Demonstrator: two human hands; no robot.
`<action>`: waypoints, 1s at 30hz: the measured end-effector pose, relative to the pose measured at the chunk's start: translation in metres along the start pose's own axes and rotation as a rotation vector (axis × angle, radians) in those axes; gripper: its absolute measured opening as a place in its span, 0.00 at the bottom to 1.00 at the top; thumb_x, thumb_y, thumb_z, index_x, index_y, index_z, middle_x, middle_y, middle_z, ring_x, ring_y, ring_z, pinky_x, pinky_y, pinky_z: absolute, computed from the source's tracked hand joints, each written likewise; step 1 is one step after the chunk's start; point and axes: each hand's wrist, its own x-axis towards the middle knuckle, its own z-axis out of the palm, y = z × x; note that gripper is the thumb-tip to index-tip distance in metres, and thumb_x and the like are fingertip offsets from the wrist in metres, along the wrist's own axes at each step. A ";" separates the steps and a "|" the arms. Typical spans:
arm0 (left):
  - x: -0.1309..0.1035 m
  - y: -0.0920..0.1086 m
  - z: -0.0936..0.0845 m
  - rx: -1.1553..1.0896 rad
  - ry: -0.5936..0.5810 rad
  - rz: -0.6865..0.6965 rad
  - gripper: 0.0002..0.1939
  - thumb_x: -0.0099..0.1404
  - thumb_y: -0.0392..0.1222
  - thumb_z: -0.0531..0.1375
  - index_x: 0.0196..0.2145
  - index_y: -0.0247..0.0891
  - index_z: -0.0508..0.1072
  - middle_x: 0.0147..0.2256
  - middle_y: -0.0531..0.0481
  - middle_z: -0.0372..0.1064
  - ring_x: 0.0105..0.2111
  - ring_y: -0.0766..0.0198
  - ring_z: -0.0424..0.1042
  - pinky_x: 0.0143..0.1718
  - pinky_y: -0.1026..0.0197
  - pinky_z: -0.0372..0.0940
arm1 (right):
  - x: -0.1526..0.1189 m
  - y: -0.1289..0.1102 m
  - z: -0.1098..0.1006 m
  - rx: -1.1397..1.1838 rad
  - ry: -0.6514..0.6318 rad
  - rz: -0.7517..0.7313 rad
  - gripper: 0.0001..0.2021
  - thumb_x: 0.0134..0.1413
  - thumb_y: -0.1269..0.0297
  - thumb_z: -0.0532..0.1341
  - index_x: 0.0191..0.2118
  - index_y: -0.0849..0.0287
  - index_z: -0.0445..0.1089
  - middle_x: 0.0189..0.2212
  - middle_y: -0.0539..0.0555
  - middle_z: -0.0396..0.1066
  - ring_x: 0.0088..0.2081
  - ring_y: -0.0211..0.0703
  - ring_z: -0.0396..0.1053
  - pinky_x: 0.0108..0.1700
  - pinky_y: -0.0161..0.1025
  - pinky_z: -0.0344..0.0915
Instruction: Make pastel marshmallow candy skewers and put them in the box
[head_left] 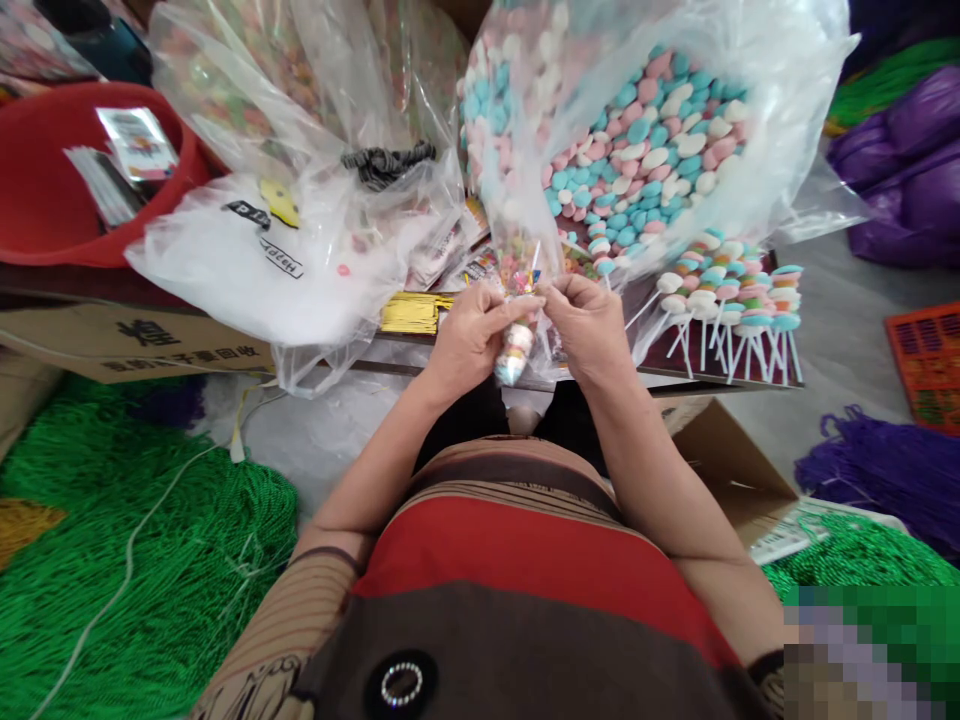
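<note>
A wrapped marshmallow lollipop point(516, 352) hangs candy end toward me, in a clear bag with a printed, gathered end. My left hand point(474, 335) pinches the bag's neck from the left. My right hand point(589, 322) has thumb and forefinger closed at the same neck from the right; whether a tie is between the fingertips is too small to tell. Left of my left hand lies a bundle of yellow twist ties point(409, 313). Unwrapped marshmallow lollipops point(739, 290) lie stacked at the right table edge, their white sticks pointing toward me.
A large clear bag of pink, white and blue marshmallows point(637, 150) stands behind my hands. At left are a red basin point(45, 180) with printed packets and a white plastic bag point(247, 270). Green cords point(150, 540) cover the floor; an open cardboard box point(727, 465) stands below right.
</note>
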 end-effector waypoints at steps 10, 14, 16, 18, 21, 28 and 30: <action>0.008 0.013 0.001 -0.322 -0.221 -0.138 0.32 0.75 0.63 0.44 0.30 0.39 0.77 0.11 0.60 0.42 0.13 0.69 0.45 0.18 0.65 0.53 | -0.019 -0.029 -0.004 -0.235 -0.050 -0.389 0.09 0.63 0.60 0.61 0.31 0.53 0.71 0.34 0.51 0.77 0.40 0.44 0.74 0.48 0.44 0.70; 0.003 0.032 -0.004 -0.233 -0.343 -0.059 0.38 0.76 0.64 0.41 0.25 0.37 0.76 0.09 0.59 0.41 0.10 0.72 0.42 0.15 0.66 0.49 | -0.016 -0.025 -0.007 -0.272 -0.070 -0.404 0.09 0.64 0.61 0.61 0.30 0.54 0.71 0.33 0.51 0.76 0.38 0.44 0.74 0.46 0.44 0.70; -0.002 0.029 -0.005 -0.056 -0.483 -0.083 0.37 0.70 0.70 0.49 0.21 0.37 0.74 0.08 0.58 0.44 0.10 0.72 0.47 0.15 0.65 0.49 | -0.012 -0.025 -0.010 -0.286 -0.038 -0.391 0.09 0.64 0.60 0.61 0.31 0.54 0.71 0.33 0.52 0.76 0.39 0.45 0.74 0.47 0.45 0.69; -0.003 0.021 -0.003 0.042 -0.503 -0.139 0.37 0.65 0.74 0.53 0.19 0.37 0.73 0.08 0.57 0.47 0.10 0.72 0.51 0.14 0.66 0.50 | -0.011 -0.028 -0.012 -0.282 -0.009 -0.400 0.08 0.65 0.59 0.61 0.33 0.53 0.72 0.35 0.52 0.77 0.41 0.45 0.74 0.49 0.46 0.69; 0.002 0.009 0.002 -0.080 -0.293 -0.238 0.34 0.66 0.72 0.54 0.21 0.38 0.70 0.09 0.61 0.45 0.09 0.74 0.46 0.13 0.67 0.48 | -0.014 -0.032 -0.010 -0.248 -0.034 -0.437 0.08 0.65 0.60 0.61 0.33 0.52 0.71 0.37 0.52 0.78 0.42 0.46 0.75 0.50 0.47 0.69; 0.006 0.004 0.001 -0.088 -0.167 0.078 0.19 0.62 0.58 0.68 0.31 0.39 0.73 0.16 0.61 0.57 0.15 0.74 0.56 0.18 0.68 0.55 | -0.016 -0.030 -0.004 -0.245 -0.098 -0.404 0.09 0.61 0.65 0.61 0.29 0.54 0.70 0.32 0.51 0.76 0.40 0.44 0.74 0.49 0.44 0.68; 0.007 0.001 -0.002 0.042 -0.189 0.243 0.20 0.60 0.60 0.69 0.35 0.40 0.76 0.21 0.59 0.65 0.20 0.72 0.63 0.24 0.66 0.61 | -0.014 -0.031 -0.006 -0.248 -0.140 -0.303 0.07 0.60 0.66 0.61 0.29 0.55 0.71 0.30 0.50 0.76 0.37 0.43 0.73 0.46 0.43 0.67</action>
